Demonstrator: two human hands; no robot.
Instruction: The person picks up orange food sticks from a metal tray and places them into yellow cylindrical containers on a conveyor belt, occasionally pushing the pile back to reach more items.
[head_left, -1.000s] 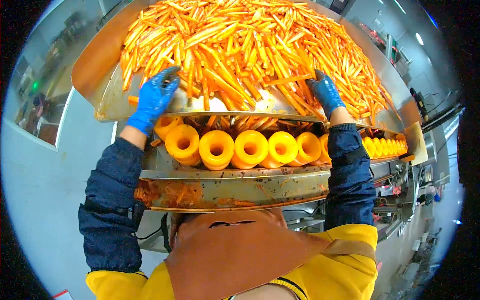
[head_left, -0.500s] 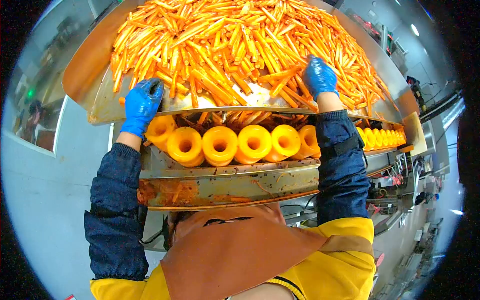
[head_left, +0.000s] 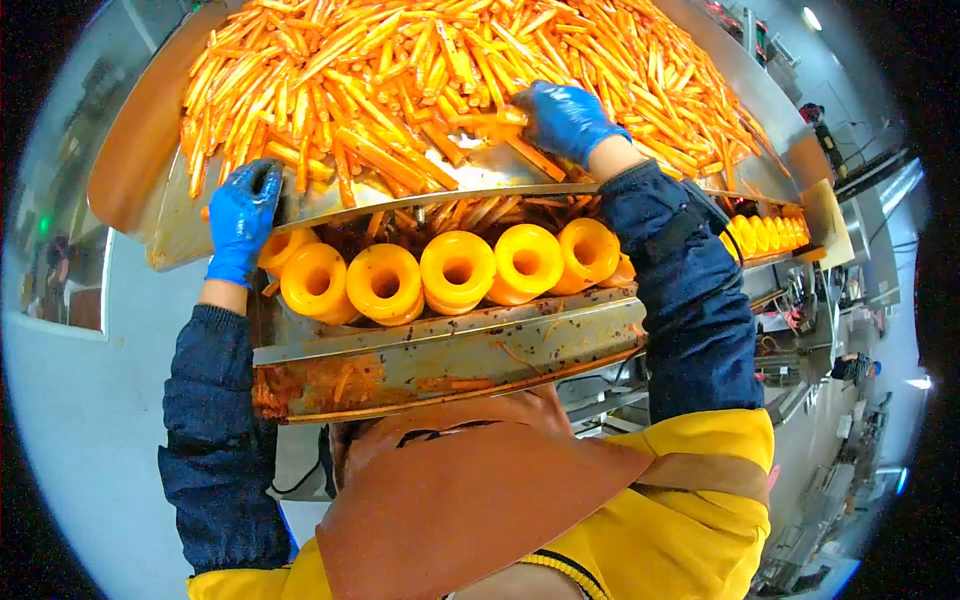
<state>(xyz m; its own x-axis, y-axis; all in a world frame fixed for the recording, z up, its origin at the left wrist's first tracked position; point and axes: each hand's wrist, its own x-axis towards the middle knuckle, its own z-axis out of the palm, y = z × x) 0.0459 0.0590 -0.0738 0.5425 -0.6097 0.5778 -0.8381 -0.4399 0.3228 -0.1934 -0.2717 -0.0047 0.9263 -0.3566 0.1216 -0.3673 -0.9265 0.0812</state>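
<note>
My left hand (head_left: 243, 220), in a blue glove, is closed at the near left edge of the metal tray (head_left: 175, 225). An orange tip pokes out on its left side; what the fingers hold is hidden. My right hand (head_left: 570, 122), also blue-gloved, is closed around the ends of a few orange sticks (head_left: 492, 121) at the near side of the pile. The large pile of glossy orange sticks (head_left: 420, 60) covers much of the tray.
A row of yellow-orange cups with round holes (head_left: 458, 272) stands below the tray's near edge and continues to the right (head_left: 757, 235). Nearer to me runs a stained metal trough (head_left: 450, 365). More sticks lie behind the cups. Metal equipment is at the right.
The view has shifted, so the tray and cups appear farther left. My right hand has moved left and away from me, with sticks at its fingertips. My left hand stays at the tray edge.
</note>
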